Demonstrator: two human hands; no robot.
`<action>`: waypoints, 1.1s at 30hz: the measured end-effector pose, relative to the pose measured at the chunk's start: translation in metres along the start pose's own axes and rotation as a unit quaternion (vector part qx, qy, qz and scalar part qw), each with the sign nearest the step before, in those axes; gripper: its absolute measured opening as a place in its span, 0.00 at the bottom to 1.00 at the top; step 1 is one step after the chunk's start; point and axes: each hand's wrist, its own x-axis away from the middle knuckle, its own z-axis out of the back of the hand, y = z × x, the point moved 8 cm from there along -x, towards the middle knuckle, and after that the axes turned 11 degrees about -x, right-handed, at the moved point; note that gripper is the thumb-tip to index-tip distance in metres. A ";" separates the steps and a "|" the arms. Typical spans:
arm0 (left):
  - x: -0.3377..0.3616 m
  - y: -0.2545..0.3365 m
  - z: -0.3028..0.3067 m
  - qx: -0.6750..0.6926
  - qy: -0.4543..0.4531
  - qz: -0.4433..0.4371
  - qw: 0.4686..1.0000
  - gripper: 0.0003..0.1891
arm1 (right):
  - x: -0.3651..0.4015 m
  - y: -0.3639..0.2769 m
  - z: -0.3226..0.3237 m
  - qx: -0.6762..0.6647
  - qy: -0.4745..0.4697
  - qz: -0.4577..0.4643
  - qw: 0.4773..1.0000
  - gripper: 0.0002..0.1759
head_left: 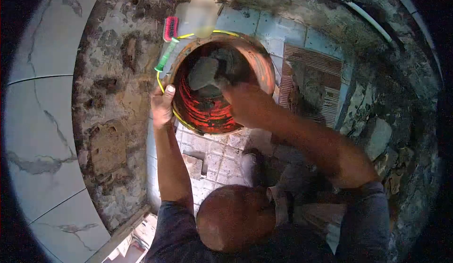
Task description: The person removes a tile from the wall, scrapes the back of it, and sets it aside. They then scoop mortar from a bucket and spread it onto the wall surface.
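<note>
A round bucket (262, 60) with an orange-red inside stands on the tiled floor, smeared with dark grey wet mortar (229, 58). My left hand (163, 103) is closed on its left rim, thumb on top. Inside the bucket, my right hand (243, 103) grips a trowel, whose grey-coated blade (203, 73) lies against the mortar. The trowel's handle is hidden in my fist. A yellow bucket handle with a green grip (166, 58) hangs beside the left rim.
A pink brush (171, 28) and a blurred pale container (203, 15) stand behind the bucket. To the right lies a ribbed brown tile (306, 83), partly smeared. Rough, stained walls (113, 121) close in the sides. A bare rounded shape, perhaps my knee (236, 218), is below.
</note>
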 end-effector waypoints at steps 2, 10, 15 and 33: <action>0.003 0.014 -0.007 -0.071 0.016 -0.010 0.997 0.14 | -0.018 0.007 -0.022 0.099 0.019 0.049 0.994 0.16; 0.007 -0.003 0.004 -0.099 -0.004 -0.007 0.995 0.19 | 0.035 0.028 0.003 0.239 -0.078 -0.011 0.968 0.17; 0.007 0.017 -0.024 -0.113 -0.041 -0.029 0.992 0.21 | 0.020 -0.005 0.025 0.227 0.024 0.070 0.971 0.15; -0.003 0.035 -0.053 -0.208 -0.112 -0.046 0.971 0.14 | 0.026 0.009 0.014 0.243 0.028 0.077 0.967 0.13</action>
